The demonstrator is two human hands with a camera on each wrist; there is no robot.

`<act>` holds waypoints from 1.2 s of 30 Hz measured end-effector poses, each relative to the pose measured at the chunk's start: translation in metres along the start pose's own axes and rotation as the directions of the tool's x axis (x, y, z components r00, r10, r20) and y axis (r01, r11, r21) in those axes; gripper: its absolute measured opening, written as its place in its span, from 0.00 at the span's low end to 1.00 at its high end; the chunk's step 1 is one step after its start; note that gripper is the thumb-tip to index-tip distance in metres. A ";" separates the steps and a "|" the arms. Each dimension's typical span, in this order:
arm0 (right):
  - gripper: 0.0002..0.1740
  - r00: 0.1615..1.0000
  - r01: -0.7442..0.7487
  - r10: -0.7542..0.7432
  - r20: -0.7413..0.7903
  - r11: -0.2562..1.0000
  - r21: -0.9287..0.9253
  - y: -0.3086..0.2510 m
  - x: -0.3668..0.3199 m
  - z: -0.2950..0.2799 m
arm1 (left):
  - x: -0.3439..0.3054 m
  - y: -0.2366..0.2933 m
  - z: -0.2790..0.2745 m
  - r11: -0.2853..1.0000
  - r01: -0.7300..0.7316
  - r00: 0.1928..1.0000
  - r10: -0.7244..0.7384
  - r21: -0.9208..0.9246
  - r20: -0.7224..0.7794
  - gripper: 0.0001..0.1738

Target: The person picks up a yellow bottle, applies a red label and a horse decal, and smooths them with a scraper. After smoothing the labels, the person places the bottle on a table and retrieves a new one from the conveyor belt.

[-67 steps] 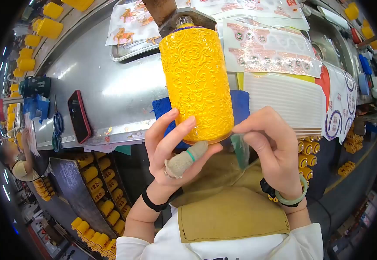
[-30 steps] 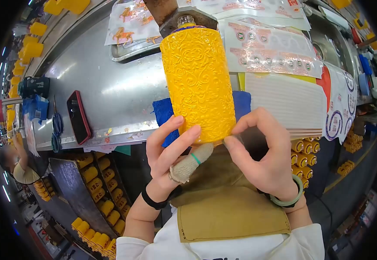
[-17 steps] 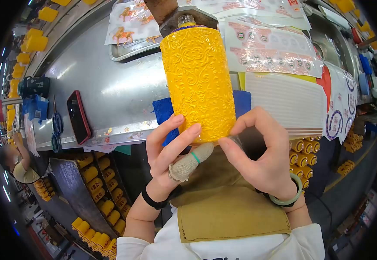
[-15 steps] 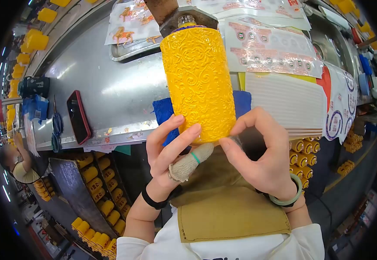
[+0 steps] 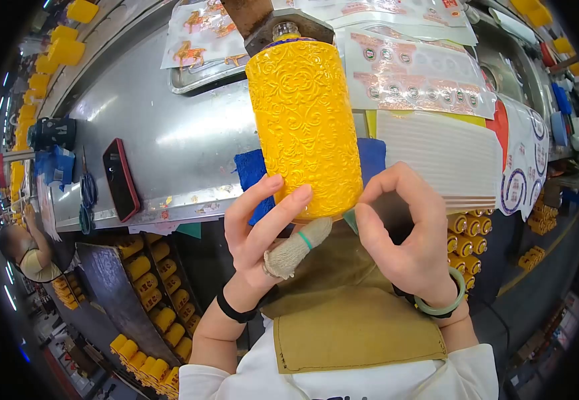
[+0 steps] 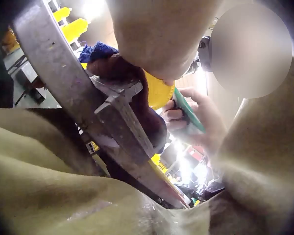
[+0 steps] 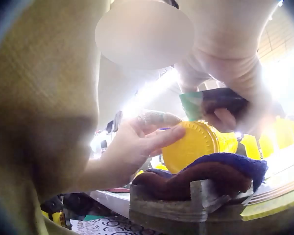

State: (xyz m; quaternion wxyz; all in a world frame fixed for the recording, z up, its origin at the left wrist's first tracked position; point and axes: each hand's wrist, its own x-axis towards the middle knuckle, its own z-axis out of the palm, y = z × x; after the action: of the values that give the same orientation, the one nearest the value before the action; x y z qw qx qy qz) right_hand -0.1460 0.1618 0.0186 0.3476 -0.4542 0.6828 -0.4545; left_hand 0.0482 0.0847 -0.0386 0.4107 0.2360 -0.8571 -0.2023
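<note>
One yellow bottle (image 5: pixel 303 127), a cylinder embossed all over with scrollwork, lies with its neck caught in a metal clamp (image 5: pixel 263 23) and its flat base toward the person. It sits between the two hands, bedded on a blue cloth (image 5: pixel 249 170).

The left hand (image 5: pixel 263 233) lays two nearly straight fingers along the bottle's lower wall. Its thumb, sheathed in a knitted cot (image 5: pixel 296 243), lies under the base rim.

The right hand (image 5: pixel 406 247) curls thumb and forefinger into a ring and pinches a small green film (image 5: pixel 351 221) just at the base rim. Whether the film touches the bottle cannot be told.

The base overhangs the near edge of the steel table (image 5: pixel 169 133), so both hands work in open air above a tan apron (image 5: pixel 349 320).

Left of the left hand, bare metal runs to a dark phone (image 5: pixel 121 179). Beyond the right hand lie glossy label sheets (image 5: pixel 416 73).
</note>
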 end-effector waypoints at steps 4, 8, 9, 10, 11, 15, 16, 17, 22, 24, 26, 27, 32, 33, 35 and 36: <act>0.07 1.000 -0.008 0.008 -0.013 1.000 -0.006 0.000 -0.001 -0.002 | 0.001 0.001 0.001 1.000 -0.001 1.000 0.001 -0.005 -0.007 0.19; 0.05 0.997 0.005 -0.004 -0.078 1.000 0.020 -0.002 0.001 -0.005 | 0.009 0.003 -0.003 0.989 -0.071 0.995 0.062 0.128 0.076 0.16; 0.04 0.996 0.018 -0.016 -0.085 0.999 0.029 -0.002 0.001 -0.005 | 0.013 0.006 -0.001 0.983 -0.091 0.993 0.076 0.161 0.093 0.16; 0.04 0.996 0.019 -0.016 -0.084 0.999 0.029 -0.003 0.001 -0.004 | 0.017 0.007 -0.001 0.975 -0.111 0.990 0.091 0.193 0.110 0.17; 0.04 0.996 0.005 0.000 -0.089 0.999 0.050 -0.003 -0.001 -0.004 | 0.021 0.007 -0.002 0.975 -0.112 0.990 0.092 0.194 0.110 0.17; 0.03 0.983 0.016 0.005 -0.185 0.993 0.114 0.000 -0.004 -0.013 | 0.014 0.009 0.013 0.974 0.124 0.989 -0.136 -0.188 -0.055 0.18; 0.03 0.975 -0.016 0.034 -0.220 0.996 0.084 0.002 -0.004 -0.022 | 0.007 0.009 0.021 0.832 0.300 0.886 -0.425 -0.467 -0.187 0.18; 0.02 0.951 -0.025 0.066 -0.303 0.990 0.138 0.005 -0.004 -0.025 | 0.003 -0.002 0.011 0.982 0.099 0.987 -0.117 -0.161 -0.106 0.18; 0.02 0.945 0.013 0.059 -0.323 0.976 0.216 0.001 0.001 -0.025 | 0.008 -0.002 0.001 0.980 -0.087 0.996 0.091 0.177 -0.015 0.13; 0.02 0.974 0.076 -0.047 -0.221 0.989 0.126 0.000 0.001 -0.019 | 0.026 -0.004 0.005 0.953 -0.259 0.961 0.238 0.157 0.142 0.11; 0.02 0.972 0.126 -0.101 -0.211 0.986 0.110 0.003 0.002 -0.018 | 0.025 -0.006 0.004 0.954 -0.278 0.956 0.264 0.112 0.127 0.14; 0.02 0.962 0.081 -0.042 -0.271 0.988 0.133 0.001 0.002 -0.022 | 0.017 -0.006 0.007 0.992 -0.123 0.992 0.122 -0.019 -0.011 0.15; 0.01 0.904 -0.005 0.075 -0.420 0.986 0.166 0.008 -0.001 -0.040 | -0.001 0.009 0.008 0.979 0.136 0.990 -0.126 0.153 -0.071 0.15; 0.02 0.916 0.009 0.072 -0.394 0.979 0.202 0.006 0.000 -0.036 | 0.004 0.009 0.007 0.966 -0.033 0.998 0.048 0.258 -0.049 0.15; 0.02 0.951 0.077 -0.036 -0.307 0.989 0.123 0.005 0.002 -0.026 | 0.022 0.007 0.008 0.969 -0.107 0.994 0.101 0.222 0.036 0.15; 0.03 0.965 0.093 -0.057 -0.257 0.987 0.130 0.005 0.002 -0.020 | 0.030 0.008 0.006 0.967 -0.178 0.980 0.157 0.183 0.122 0.15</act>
State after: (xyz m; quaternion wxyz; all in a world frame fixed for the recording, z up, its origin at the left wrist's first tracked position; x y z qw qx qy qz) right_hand -0.1662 0.1671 0.0208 0.2715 -0.3926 0.6699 -0.5686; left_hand 0.0251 0.0753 -0.0196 0.3553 0.1902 -0.9102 -0.0951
